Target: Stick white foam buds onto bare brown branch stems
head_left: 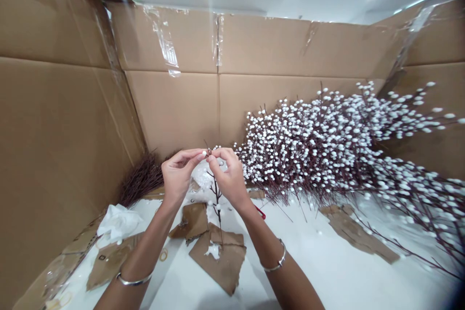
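Both hands meet in front of me above the table. My left hand (178, 174) is closed in a pinch on a small white berry (204, 154). Right beside it, my right hand (229, 174) pinches the upper part of a thin dark artificial branch (217, 193). The fingertips nearly touch, so the exact join between berry and twig is hidden. Below the hands the branch hangs upright, its stem reaching down over a torn cardboard piece (221, 266). Behind them lies a heap of loose white berries (202, 174), partly covered by the fingers.
A large pile of white-berried branches (319, 140) fills the right side. Bare dark twigs (141, 179) lean at the left by the cardboard wall (174, 111). A crumpled white wrap (118, 223), cardboard scraps (358, 232) and a rubber band (163, 254) lie on the white table (290, 261).
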Action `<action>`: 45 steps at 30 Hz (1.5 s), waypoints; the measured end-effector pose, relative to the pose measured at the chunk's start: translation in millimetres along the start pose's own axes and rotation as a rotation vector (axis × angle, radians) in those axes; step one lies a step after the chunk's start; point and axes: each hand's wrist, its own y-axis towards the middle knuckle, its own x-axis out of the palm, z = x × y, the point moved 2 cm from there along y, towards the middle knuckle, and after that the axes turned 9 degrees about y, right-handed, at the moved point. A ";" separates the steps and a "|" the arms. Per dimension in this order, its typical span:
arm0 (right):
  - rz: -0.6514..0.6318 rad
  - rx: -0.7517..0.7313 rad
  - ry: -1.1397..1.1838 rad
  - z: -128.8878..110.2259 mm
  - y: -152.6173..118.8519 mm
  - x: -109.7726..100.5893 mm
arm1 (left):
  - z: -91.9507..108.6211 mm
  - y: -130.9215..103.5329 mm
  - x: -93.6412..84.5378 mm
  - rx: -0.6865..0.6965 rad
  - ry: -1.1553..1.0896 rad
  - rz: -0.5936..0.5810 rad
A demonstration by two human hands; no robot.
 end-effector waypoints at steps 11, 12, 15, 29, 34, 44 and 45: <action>0.008 0.017 -0.015 6.4 0.4 1.6 | -0.6 -2.1 0.6 0.144 0.152 -0.028; 0.005 0.020 -0.017 7.2 0.7 1.5 | 0.0 -1.7 0.3 0.151 0.162 -0.038; -0.017 0.037 -0.027 8.2 2.5 -0.3 | -4.8 5.2 -4.7 0.114 0.180 -0.087; -0.020 0.073 0.029 7.5 5.0 -6.2 | -176.2 -1.9 -48.0 -0.317 1.144 -0.905; -0.095 0.186 0.165 3.6 6.5 -5.4 | -187.9 -4.1 -51.5 -0.348 1.161 -1.018; -0.183 0.346 0.534 6.5 6.4 0.6 | -156.1 12.6 -50.2 -0.267 0.956 -0.756; -0.193 0.360 0.552 6.9 6.3 1.3 | -144.6 18.6 -49.4 -0.247 0.913 -0.695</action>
